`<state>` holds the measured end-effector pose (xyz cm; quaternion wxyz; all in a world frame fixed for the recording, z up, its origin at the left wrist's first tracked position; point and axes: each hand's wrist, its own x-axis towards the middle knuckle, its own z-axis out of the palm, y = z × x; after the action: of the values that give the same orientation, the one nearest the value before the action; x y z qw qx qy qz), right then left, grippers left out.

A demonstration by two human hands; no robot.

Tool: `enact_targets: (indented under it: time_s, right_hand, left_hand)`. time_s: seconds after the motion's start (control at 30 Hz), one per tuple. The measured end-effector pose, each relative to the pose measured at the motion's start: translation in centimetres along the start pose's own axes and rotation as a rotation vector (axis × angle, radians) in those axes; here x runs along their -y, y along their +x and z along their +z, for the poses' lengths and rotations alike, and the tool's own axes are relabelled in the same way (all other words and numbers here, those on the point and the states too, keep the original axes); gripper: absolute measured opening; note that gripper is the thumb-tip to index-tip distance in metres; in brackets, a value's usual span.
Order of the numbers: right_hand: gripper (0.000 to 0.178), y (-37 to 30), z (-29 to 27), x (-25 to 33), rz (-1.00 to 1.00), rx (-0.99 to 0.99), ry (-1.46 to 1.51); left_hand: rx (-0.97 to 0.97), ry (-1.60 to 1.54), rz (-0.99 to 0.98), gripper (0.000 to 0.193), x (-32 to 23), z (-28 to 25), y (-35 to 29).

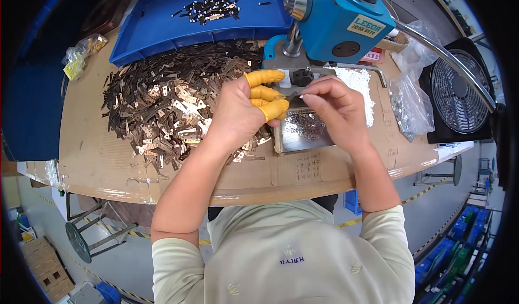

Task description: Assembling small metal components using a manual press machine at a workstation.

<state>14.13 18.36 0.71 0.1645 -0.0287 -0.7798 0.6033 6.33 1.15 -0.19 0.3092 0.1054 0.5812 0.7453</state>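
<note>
Yellow finger cots cover several fingertips of my left hand, which is closed on what looks like a thin dark metal strip at the foot of the press. Close beside it, my right hand pinches a tiny white piece between thumb and forefinger, at the strip's end. Just behind the fingers sits a black fixture on the press base. Below the hands lies a metal tray with many small shiny washer-like parts. Both hands nearly touch.
A blue lever press stands behind my hands, its long handle reaching right. Loose metal strips heap at left, before a blue tray of finished-looking pieces. Small white parts, plastic bags and a black fan are at right.
</note>
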Motion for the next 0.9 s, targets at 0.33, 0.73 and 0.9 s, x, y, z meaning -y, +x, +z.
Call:
enact_targets:
  time_s: [0.33,0.73,0.9]
  right_hand:
    - [0.011,-0.7,0.6,-0.8,-0.284,-0.065,-0.340]
    - [0.011,-1.1,0.1,-1.0,-0.449,-0.065,-0.528]
    - [0.010,-1.6,-0.2,-0.2,-0.129,-0.016,-0.445]
  left_hand:
    - [0.018,0.018,0.028,0.053,-0.3,1.0,-0.6]
    - [0.019,0.082,0.012,0.057,-0.3,1.8,-0.6]
    - [0.037,0.044,0.049,0.058,0.2,1.7,0.1]
